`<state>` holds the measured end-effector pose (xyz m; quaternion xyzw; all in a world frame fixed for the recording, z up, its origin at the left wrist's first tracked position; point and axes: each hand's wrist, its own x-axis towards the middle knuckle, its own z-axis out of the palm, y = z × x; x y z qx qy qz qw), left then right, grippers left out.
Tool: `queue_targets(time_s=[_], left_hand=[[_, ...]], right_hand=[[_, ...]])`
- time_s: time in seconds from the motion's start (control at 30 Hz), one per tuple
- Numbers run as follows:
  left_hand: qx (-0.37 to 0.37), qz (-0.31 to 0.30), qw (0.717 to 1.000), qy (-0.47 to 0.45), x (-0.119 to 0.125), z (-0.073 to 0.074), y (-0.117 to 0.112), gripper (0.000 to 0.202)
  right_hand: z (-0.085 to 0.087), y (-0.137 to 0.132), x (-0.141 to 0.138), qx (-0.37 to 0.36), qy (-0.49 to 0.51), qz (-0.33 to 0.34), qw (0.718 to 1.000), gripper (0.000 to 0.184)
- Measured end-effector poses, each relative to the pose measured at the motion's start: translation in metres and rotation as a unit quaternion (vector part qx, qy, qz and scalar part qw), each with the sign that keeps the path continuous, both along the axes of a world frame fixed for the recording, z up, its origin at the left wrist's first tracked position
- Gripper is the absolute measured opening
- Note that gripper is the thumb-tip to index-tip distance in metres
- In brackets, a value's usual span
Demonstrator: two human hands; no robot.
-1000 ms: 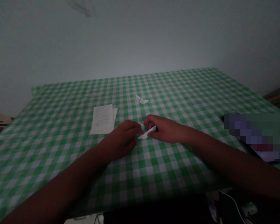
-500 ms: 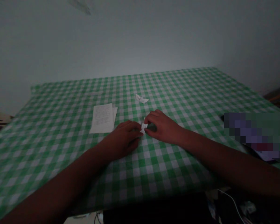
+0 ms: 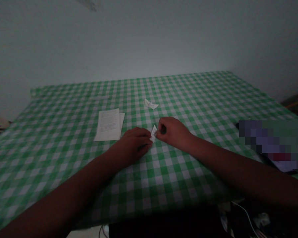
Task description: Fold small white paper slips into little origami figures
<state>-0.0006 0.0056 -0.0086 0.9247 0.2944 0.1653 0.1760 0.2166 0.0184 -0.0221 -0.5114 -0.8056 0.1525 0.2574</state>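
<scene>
A small folded piece of printed paper (image 3: pixel 153 133) stands out between my two hands, low over the tablecloth. My left hand (image 3: pixel 136 142) pinches its left edge, fingers closed over it and thumb below. At the paper's right edge, the curled thumb and forefinger of my right hand (image 3: pixel 172 130) are closed on its side. Beyond both hands lies a folded white paper boat (image 3: pixel 151 104). Left of it, printed sheets (image 3: pixel 108 125) lie in a small overlapping stack.
A green and white checked tablecloth (image 3: pixel 201 99) covers the table up to a pale wall (image 3: pixel 149 39). At the right edge lies a flat dark-rimmed object (image 3: pixel 268 148), blurred by pixelation. A white cable (image 3: pixel 247 215) hangs below the table's front edge.
My right hand's fingers have curled tighter and shifted slightly right along the paper. The folded paper now shows a pointed top. My left hand stays nearly in place.
</scene>
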Motion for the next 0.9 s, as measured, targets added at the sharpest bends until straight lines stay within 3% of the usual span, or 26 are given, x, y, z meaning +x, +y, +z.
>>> queue_targets(time_s=[0.3,0.5,0.67,0.9], left_hand=[[0.007,0.014,1.000,0.023,0.002,0.002,-0.003,0.016],[0.011,-0.006,0.999,0.041,0.002,0.005,-0.006,0.016],[0.002,0.001,0.999,0.053,0.001,0.009,-0.004,0.020],[0.020,0.017,0.998,0.058,0.002,0.001,-0.004,0.037]], right_hand=[[-0.001,0.010,0.005,0.018,0.023,-0.028,0.999,0.014],[0.007,0.007,0.010,0.013,0.072,0.043,0.996,0.006],[0.010,0.006,0.016,-0.011,-0.005,0.149,0.989,0.008],[0.008,0.003,0.014,0.001,-0.012,0.172,0.985,0.005]])
